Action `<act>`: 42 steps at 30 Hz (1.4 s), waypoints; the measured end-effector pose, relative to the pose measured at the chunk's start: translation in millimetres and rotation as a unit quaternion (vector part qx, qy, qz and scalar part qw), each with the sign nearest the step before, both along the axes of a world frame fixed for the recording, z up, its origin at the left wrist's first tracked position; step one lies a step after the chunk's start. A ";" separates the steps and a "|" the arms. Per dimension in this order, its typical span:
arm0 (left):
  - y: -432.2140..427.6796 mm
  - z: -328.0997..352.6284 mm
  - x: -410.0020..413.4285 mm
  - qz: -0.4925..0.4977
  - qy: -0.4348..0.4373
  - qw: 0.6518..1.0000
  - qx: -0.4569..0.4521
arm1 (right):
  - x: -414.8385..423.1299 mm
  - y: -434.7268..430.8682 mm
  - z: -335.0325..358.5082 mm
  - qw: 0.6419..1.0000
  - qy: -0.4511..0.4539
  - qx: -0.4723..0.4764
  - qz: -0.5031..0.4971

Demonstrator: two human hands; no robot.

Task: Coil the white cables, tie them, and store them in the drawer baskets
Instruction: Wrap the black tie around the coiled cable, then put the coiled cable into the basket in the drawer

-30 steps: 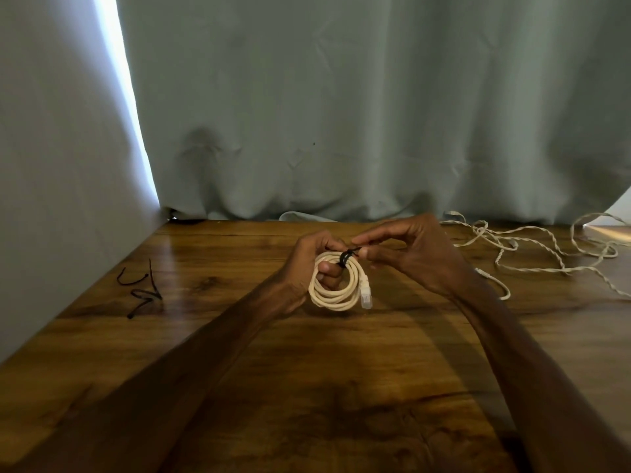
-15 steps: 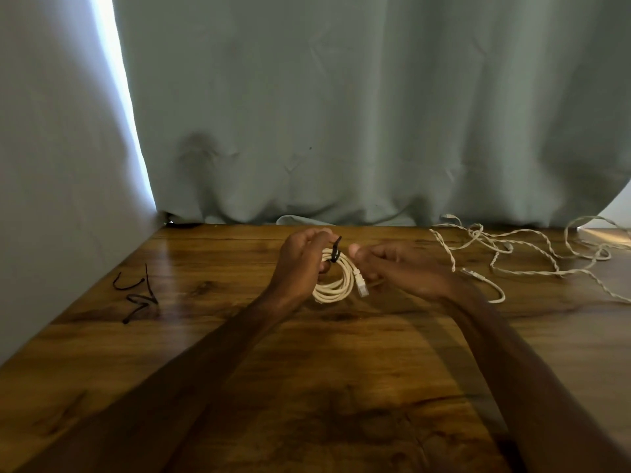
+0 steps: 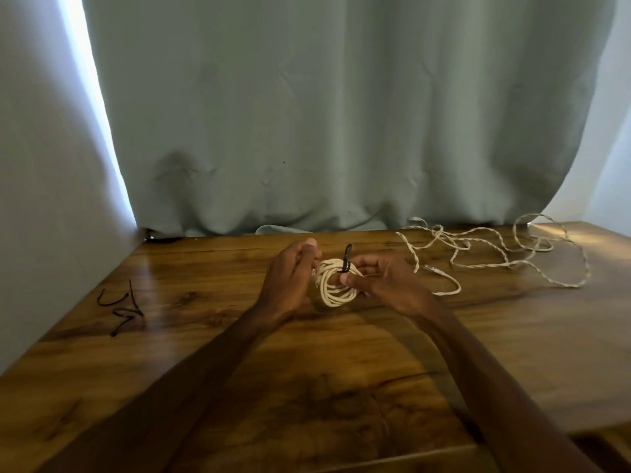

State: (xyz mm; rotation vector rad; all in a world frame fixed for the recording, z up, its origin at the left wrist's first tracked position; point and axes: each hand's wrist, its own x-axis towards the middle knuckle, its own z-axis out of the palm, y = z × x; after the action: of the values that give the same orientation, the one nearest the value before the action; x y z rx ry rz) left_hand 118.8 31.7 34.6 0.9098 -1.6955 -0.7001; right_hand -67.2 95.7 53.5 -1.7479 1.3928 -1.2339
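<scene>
A small coil of white cable (image 3: 336, 290) is held upright between both hands just above the wooden table (image 3: 341, 370). A black tie (image 3: 346, 262) wraps over the coil's top, one end sticking up. My left hand (image 3: 290, 279) grips the coil's left side with curled fingers. My right hand (image 3: 382, 279) pinches the coil and the tie on the right. A loose, tangled white cable (image 3: 495, 254) lies on the table at the back right.
Several black ties (image 3: 121, 310) lie on the table at the left. A pale green curtain (image 3: 324, 114) hangs behind the table and along the left side. No drawer or basket is in view.
The coil has turned so its loop faces me. My right hand has come back onto the coil and tie, and the tie's end now stands up.
</scene>
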 end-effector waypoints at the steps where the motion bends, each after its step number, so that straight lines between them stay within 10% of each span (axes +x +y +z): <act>1: 6.3 0.3 -2.2 -0.024 -0.014 1.000 0.006 | -5.7 9.3 -0.5 1.000 -0.005 0.000 -0.007; 27: 291.9 -42.0 -243.9 -0.276 -0.209 0.922 -0.172 | -243.9 372.7 -4.5 0.950 0.074 0.180 -0.246; 42: 282.1 -60.3 -290.6 -0.216 -0.340 0.904 -0.147 | -279.6 347.2 -79.5 0.858 0.342 0.318 -0.215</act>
State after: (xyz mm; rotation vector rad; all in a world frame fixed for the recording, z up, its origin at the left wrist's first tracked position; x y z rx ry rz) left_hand -171.9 313.8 -25.8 0.5897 -2.5980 -0.3959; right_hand -346.8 442.9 -26.0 -1.4572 2.3610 -0.1966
